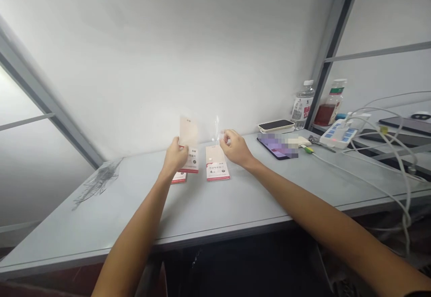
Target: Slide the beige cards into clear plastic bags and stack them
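My left hand [175, 157] is closed around the lower part of a pale pink card pack [189, 141] with a red bottom edge, held upright above the grey table [208, 207]. Just to the right, my right hand [235, 146] pinches a thin clear film or sleeve [217, 128] that stands up from its fingertips. Between the hands, a second pink pack [217, 168] lies flat on the table. A third pack [179, 178] lies partly hidden under my left wrist.
At the right stand a phone on a white box [276, 125], a dark tablet [278, 146], two bottles [303, 104] [332, 102], a power strip [338, 133] and white cables [387, 153]. A scribbled mark [97, 182] is on the table's left. A white wall rises behind.
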Demonstrator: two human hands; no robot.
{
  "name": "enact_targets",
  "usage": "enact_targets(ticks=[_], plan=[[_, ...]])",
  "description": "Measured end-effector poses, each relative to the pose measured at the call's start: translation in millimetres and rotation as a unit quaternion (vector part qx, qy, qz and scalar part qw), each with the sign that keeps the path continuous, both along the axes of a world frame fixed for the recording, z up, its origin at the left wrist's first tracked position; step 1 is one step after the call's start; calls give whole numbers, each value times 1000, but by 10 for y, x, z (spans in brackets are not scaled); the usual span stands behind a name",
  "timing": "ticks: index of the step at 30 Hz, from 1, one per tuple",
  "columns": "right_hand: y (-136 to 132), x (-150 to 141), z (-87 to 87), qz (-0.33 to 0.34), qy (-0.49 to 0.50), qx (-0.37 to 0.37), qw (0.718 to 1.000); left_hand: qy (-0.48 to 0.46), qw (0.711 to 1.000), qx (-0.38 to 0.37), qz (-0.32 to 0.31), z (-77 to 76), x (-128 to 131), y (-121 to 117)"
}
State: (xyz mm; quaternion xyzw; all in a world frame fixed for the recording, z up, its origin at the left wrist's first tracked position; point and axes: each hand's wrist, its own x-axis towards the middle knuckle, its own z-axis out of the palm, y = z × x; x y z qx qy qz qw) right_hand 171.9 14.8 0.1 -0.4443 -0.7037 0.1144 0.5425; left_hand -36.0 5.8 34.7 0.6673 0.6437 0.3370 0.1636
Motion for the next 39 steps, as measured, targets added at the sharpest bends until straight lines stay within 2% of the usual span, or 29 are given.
enact_targets(ticks=[2,4,6,9,11,14,17,20,24,32,34,37,39], plan=[[1,-4,0,7,-1,8,1000,-76,992,65,-73,4,101,-66],[-1,-11,1,16,1,19,1000,-106,981,87,-139,-15,205,-137],[-9,-21,7,23,6,28,999,-109,976,83,-169,-55,291,-188],[-33,-38,30,42,33,23,998,-88,986,58,-132,-125,354,-201],[-48,-45,56,71,81,-7,994,-78,990,59,-98,-154,350,-174],[-53,-39,97,135,178,-63,973,-98,991,55,-77,-155,309,-129],[-37,-14,123,183,255,-83,946,-140,987,31,-76,-130,277,-121],[-16,17,134,209,295,-86,928,-174,979,7,-104,-103,271,-145],[8,58,157,199,318,-122,919,-223,961,-12,-165,-59,279,-179],[40,92,177,266,378,-177,869,-271,930,-49,-245,-12,240,-169],[34,78,168,285,371,-189,864,-268,933,-47,-235,-29,228,-150],[15,47,154,311,339,-222,860,-241,955,-20,-169,-52,209,-118],[5,28,144,341,343,-254,838,-221,966,5,-130,-58,197,-102]])
